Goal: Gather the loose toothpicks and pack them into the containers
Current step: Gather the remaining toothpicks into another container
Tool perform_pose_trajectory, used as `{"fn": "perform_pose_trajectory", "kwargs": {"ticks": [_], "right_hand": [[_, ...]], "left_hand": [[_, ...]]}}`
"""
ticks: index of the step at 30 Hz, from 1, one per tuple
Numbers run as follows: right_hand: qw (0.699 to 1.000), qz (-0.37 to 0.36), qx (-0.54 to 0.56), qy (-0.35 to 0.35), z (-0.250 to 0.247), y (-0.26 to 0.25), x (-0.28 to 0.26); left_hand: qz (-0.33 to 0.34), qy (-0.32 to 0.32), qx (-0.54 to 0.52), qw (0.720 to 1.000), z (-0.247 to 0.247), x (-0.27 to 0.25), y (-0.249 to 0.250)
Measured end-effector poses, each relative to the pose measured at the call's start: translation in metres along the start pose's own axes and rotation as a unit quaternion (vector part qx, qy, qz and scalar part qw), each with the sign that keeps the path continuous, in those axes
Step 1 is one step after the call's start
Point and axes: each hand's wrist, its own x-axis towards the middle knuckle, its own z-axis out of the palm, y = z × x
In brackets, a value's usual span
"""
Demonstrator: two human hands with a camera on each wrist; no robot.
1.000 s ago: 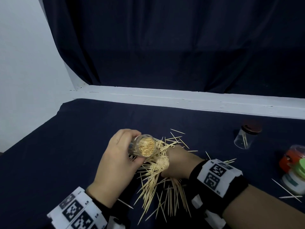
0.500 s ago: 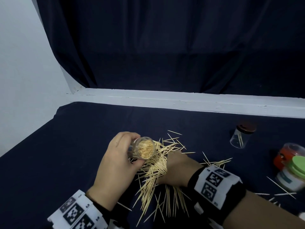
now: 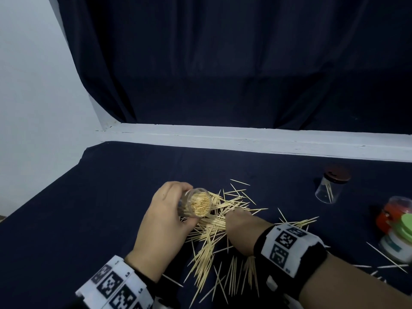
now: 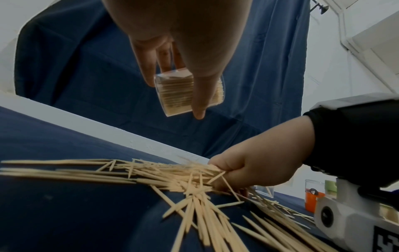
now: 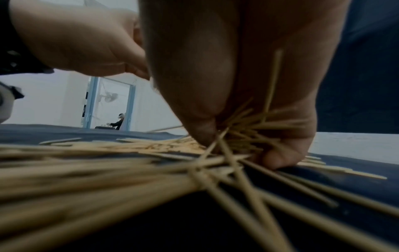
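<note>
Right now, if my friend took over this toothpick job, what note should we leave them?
Left hand: holds the clear container tipped on its side above the table, open and nearly full of toothpicks.
Right hand: down in the loose toothpick pile, fingers curled round a bunch.
Elsewhere: a brown-lidded jar at far right holds only a few toothpicks; containers with orange and green lids stand at the right edge, contents unclear.
Done: one container almost packed.
Left: most of the pile and strays on the dark cloth still need gathering and packing.
</note>
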Motion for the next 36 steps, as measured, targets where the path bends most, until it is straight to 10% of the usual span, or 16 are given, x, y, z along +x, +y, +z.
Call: {"fn": "perform_pose_trajectory", "kwargs": {"ticks": [17, 36], "right_hand": [[0.983, -0.128, 0.062, 0.119, -0.035, 0.014, -0.059], [0.990, -0.045, -0.002, 0.130, -0.046, -0.027, -0.050]], "left_hand": [[-0.054, -0.052, 0.051, 0.996, 0.005, 0.002, -0.003], [0.040, -0.074, 0.054, 0.995, 0.018, -0.005, 0.007]]}}
